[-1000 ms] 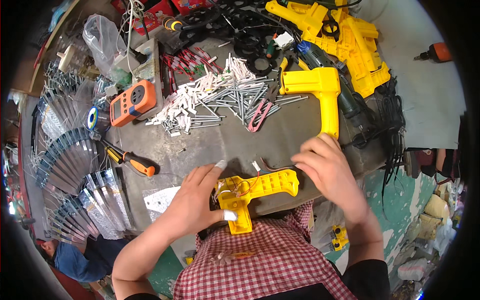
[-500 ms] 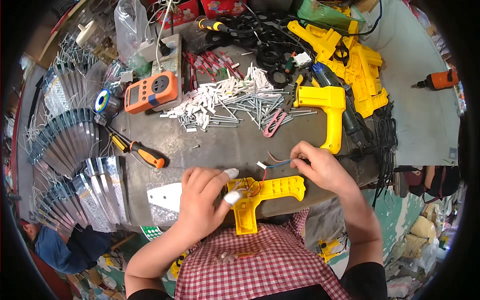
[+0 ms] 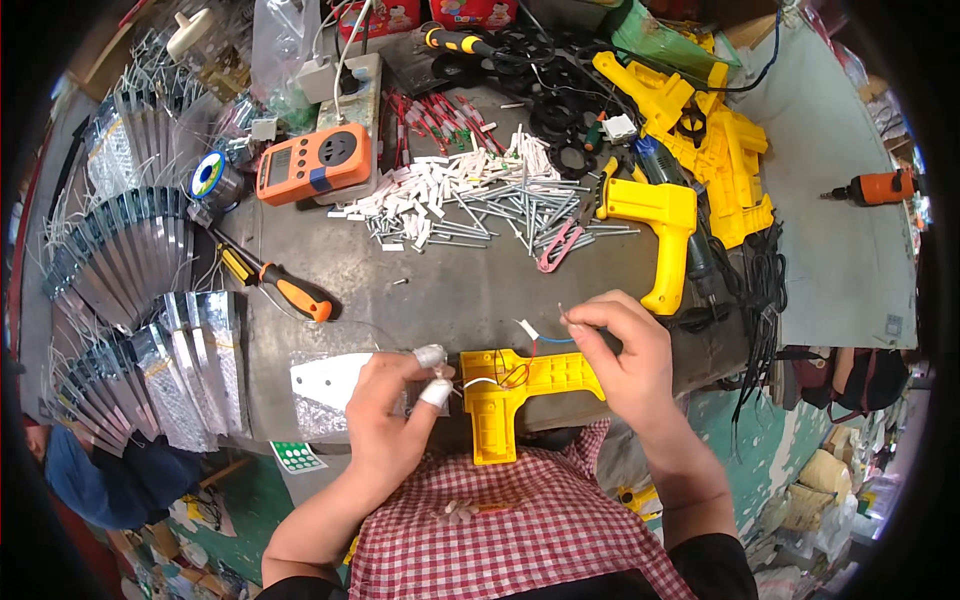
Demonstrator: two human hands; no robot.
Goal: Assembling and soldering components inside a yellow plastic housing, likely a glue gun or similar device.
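A yellow plastic housing half [image 3: 491, 413] lies with its hollow side up at the near table edge, in front of my apron. Thin wires [image 3: 515, 377], red, white and dark, cross its upper part. My left hand [image 3: 392, 403], with white covers on thumb and forefinger, pinches wire ends just left of the housing; the ends themselves are mostly hidden. To the right, my right hand [image 3: 632, 358] holds a blue wire [image 3: 552, 340] between thumb and forefinger, above the housing's long arm. A small white sleeve [image 3: 527, 329] sits by the blue and red wires.
White sleeves [image 3: 410, 197] and metal screws [image 3: 510, 205] are heaped mid-table. A closed yellow housing [image 3: 672, 235] and pink-handled pliers [image 3: 560, 246] lie to the right. At left are an orange meter [image 3: 315, 165], a screwdriver [image 3: 298, 292] and fanned metal strips [image 3: 135, 265].
My left hand has shifted left, drawing its fingertips off the housing to its left side. My right hand has turned, its fingertips moving slightly left. The view has shifted a little.
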